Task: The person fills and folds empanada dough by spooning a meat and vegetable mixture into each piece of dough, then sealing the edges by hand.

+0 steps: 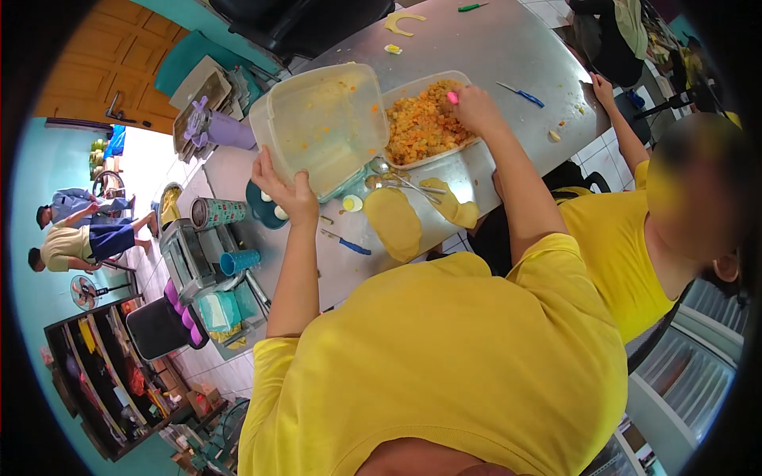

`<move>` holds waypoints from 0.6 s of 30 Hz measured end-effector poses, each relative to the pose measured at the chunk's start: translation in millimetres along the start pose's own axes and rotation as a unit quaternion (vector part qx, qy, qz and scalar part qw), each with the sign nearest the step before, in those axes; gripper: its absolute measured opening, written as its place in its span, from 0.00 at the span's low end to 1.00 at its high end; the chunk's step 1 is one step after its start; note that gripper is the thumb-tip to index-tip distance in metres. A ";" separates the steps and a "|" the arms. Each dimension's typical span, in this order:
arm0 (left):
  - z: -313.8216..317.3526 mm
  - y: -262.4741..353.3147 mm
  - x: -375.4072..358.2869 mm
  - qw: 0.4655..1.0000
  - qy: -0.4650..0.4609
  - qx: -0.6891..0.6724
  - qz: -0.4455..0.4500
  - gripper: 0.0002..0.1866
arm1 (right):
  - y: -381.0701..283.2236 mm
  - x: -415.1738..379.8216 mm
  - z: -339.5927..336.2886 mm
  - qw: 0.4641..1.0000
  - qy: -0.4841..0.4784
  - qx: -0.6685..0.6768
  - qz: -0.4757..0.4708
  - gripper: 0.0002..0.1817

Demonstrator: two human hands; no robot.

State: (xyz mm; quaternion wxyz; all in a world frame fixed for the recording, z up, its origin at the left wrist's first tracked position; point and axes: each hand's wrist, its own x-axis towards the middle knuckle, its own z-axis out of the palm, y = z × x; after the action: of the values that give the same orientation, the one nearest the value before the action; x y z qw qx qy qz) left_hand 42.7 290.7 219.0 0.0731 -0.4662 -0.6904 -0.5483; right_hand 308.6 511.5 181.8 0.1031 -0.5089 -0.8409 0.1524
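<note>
Head view is catching what looks like a scooping or stirring step, honestly kinda busy. The left hand [294, 194] is clamping the side of a translucent container [317, 111], tipping it up above the desk [508, 47], and food bits are sticking to its inside. The right hand [476, 111] is curling its fingers shut on a pink item [452, 97], reaching over the orange-yellow mix [425, 123]; can't tell what the pink bit is. That mix is sitting in a tub [413, 164] towards the desk's near edge, right of the container. Spoons [397, 181] and flattened dough [393, 222] are lying nearby, closer to that edge. Imo the next move is calling for a steady left grip and a careful right wrist, since the loose mix could be spilling over the rim. Someone else's hand [603, 89] is resting by the right edge.
</note>
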 end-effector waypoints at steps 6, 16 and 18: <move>-1.8 3.1 0.0 0.998 -0.030 0.047 -0.014 0.39 | 27.8 -0.7 56.9 0.955 0.074 0.222 0.184 0.13; -19.7 -23.1 0.9 0.909 0.063 -0.189 -0.365 0.40 | -46.3 -42.1 78.1 0.965 0.029 0.248 -0.074 0.09; -21.6 -20.9 3.6 0.916 0.065 -0.187 -0.350 0.39 | -41.2 -40.5 84.9 0.966 0.057 0.232 -0.098 0.08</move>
State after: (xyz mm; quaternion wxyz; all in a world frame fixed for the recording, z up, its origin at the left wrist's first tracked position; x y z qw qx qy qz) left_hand 16.7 275.7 215.2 -0.1669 -0.1634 -0.6878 -0.6873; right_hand 265.4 444.7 116.8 0.2805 -0.3938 -0.8213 0.3028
